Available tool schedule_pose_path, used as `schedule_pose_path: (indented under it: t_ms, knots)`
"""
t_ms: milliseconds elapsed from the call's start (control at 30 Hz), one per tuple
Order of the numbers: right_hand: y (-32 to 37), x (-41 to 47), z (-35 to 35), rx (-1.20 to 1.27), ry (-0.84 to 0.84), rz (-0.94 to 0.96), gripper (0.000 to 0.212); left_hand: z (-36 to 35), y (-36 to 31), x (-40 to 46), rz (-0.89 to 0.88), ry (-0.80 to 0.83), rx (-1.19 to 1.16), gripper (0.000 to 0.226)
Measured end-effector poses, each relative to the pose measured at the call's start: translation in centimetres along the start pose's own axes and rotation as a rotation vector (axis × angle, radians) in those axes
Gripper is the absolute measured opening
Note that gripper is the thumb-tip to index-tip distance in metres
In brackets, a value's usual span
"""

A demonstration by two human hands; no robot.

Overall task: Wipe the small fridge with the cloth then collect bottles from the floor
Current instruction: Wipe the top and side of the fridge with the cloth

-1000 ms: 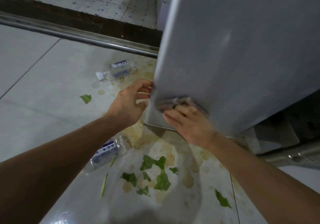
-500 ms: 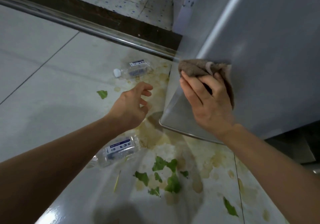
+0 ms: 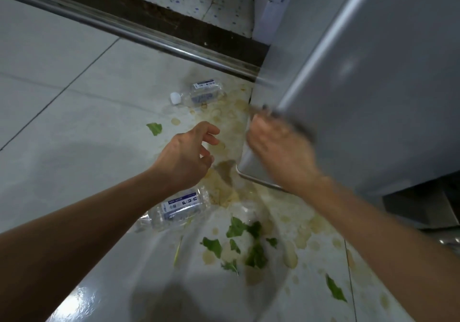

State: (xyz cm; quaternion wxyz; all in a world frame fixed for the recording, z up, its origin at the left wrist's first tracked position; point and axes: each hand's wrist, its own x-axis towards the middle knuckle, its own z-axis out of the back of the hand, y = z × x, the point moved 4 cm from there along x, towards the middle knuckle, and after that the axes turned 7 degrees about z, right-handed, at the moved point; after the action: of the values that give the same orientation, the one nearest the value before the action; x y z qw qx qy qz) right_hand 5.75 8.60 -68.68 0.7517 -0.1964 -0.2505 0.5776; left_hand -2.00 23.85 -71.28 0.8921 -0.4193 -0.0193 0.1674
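On the glossy grey tiled floor (image 3: 62, 147) two clear plastic bottles lie on their sides. The near bottle (image 3: 179, 208), crumpled, carries a white and blue label with large letters that look like "FUCI", though the print is too small to be sure. The far bottle (image 3: 199, 94) has a white cap and a similar label, unreadable. At the right stands the small fridge (image 3: 373, 85), smooth grey metal with a rounded lower door corner. The right hand (image 3: 281, 152), blurred, is against that lower door edge; a dark strip of cloth (image 3: 298, 127) shows past its fingers, but the grip cannot be told. The left hand (image 3: 184, 157) hovers over the floor between the two bottles, fingers loosely curled and apart, holding nothing. Torn green leaves (image 3: 249, 244) and yellowish stains (image 3: 290, 254) mark the tiles.
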Motion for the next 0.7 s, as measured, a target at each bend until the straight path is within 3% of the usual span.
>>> schedule_pose_path:
  t_ms: [100, 267, 333, 500, 700]
  knots:
    - [-4.2, 0.2, 2.9, -0.184, -0.318, -0.043, 0.035, -0.5, 0.4, 0.2, 0.029, 0.006, -0.014, 0.044]
    - [-3.0, 0.0, 1.4, -0.152, -0.418, -0.044, 0.024, -1.7, 0.9, 0.3, 0.058, 0.040, -0.029, 0.043]
    - [-0.3, -0.4, -1.2, -0.170, -0.295, 0.077, 0.026, -2.1, 1.2, 0.3, 0.052, 0.043, -0.027, 0.043]
    - [5.5, -2.0, -8.2, -0.195, 0.229, 0.289, 0.037, -2.5, 2.5, 0.6, 0.102, 0.055, 0.002, 0.044]
    - [8.8, -3.0, -11.2, -0.407, 0.306, 0.565, 0.057, -2.9, 1.8, 0.6, 0.091, 0.071, 0.027, 0.045]
